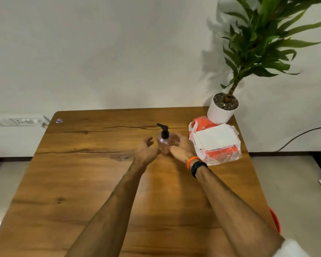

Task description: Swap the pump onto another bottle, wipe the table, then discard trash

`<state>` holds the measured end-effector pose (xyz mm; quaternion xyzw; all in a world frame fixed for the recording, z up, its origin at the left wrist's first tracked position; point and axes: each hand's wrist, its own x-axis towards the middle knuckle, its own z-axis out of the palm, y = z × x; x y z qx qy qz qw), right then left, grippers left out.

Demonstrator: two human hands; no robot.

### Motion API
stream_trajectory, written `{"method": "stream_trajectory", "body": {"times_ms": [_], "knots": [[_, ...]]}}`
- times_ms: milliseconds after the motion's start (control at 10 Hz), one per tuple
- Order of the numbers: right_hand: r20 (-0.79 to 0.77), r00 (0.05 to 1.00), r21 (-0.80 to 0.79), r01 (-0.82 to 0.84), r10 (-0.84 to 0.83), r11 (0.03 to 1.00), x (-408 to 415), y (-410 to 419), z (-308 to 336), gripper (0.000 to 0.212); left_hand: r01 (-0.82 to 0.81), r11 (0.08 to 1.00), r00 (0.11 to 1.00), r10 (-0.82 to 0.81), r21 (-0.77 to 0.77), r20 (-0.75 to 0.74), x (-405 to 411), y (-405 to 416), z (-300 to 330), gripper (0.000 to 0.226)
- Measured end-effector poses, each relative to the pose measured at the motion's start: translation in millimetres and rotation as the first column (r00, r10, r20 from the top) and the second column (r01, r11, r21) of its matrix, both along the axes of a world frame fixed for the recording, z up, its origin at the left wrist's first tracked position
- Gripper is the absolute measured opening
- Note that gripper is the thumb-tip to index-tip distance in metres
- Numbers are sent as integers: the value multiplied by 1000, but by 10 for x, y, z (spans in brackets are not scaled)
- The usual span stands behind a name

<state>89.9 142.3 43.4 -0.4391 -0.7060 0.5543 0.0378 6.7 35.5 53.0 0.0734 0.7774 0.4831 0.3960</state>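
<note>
Bare table (82,182) left of bottle (163,145); plastic bag (217,143) close right.

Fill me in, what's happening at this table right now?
A person is reaching for a clear bottle with a black pump still on it, standing upright mid-table. The right hand cups its side; the left hand is open just beside it. A plastic package and potted plant sit at the far right. No second bottle is visible.
</note>
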Motion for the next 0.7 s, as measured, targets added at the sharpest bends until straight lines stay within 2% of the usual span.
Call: {"method": "stream_trajectory", "body": {"times_ms": [100,200,300,400,500,700], "knots": [[2,1000,-2,15,-15,1000,-17,0,-62,61,36,997,999,-37,64,21,12,114,-65,79],[-13,1000,-17,18,-18,1000,7,34,-97,68,9,994,1000,-11,107,20,36,211,-145,51],[-25,999,-11,36,-36,999,81,117,-94,67,-13,990,999,8,142,38,90,302,-156,39],[-51,996,3,68,-68,998,208,269,-89,62,16,986,997,-27,167,65,166,464,-151,41],[-72,990,6,124,-123,992,340,453,-81,57,37,982,990,-61,184,128,284,655,-79,61],[-74,993,18,95,-93,995,424,632,-168,55,123,990,992,-120,68,-39,370,712,-87,55]]}}
